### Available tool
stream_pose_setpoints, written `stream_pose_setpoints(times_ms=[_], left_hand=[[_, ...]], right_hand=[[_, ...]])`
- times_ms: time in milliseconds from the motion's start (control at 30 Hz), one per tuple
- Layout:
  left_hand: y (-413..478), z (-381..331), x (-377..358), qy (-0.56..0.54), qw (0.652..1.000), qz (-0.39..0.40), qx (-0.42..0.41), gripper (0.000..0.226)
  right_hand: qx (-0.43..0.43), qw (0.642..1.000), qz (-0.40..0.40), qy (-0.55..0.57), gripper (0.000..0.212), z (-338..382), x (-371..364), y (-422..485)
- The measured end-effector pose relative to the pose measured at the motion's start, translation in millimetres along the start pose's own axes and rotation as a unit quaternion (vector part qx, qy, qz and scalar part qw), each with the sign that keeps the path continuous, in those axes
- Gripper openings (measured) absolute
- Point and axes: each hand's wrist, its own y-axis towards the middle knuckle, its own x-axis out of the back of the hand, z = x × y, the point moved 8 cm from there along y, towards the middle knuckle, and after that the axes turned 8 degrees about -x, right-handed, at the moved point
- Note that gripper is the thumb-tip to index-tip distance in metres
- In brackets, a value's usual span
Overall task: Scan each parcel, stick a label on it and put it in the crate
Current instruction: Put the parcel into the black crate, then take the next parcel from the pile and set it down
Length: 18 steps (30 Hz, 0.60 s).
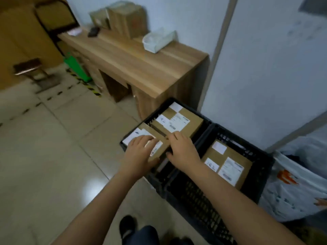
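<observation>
Left hand (139, 152) lies flat on top of the parcel (161, 140), fingers straight over its white label (135, 136), thumb at the near side. The parcel is at the crate's (155, 112) near-left corner and looks tilted, poss. riding on the left rim; can't tell if it's seated. Right hand (184, 149) grips the parcel's right end, fingers over the far edge, thumb on the near edge. Risks: if let go while perched on the rim, it could tip out onto the floor (62, 147); the palm dragging could lift or crease the label; the right fingers could get pinched vs. the second parcel (192, 121), just beside at the far edge.
</observation>
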Motion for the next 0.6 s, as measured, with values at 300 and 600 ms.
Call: stream_pose_setpoints(times_ms=[300, 600], left_hand=[[-38, 202, 196, 0.134, 0.982, -0.092, 0.096, 0.060], [-40, 362, 291, 0.162, 0.978, -0.097, 0.088, 0.055]], right_hand=[[0.127, 0.984, -0.122, -0.033, 0.039, 246, 56, 118], [0.153, 0.976, -0.156, -0.021, 0.040, 403, 66, 216]])
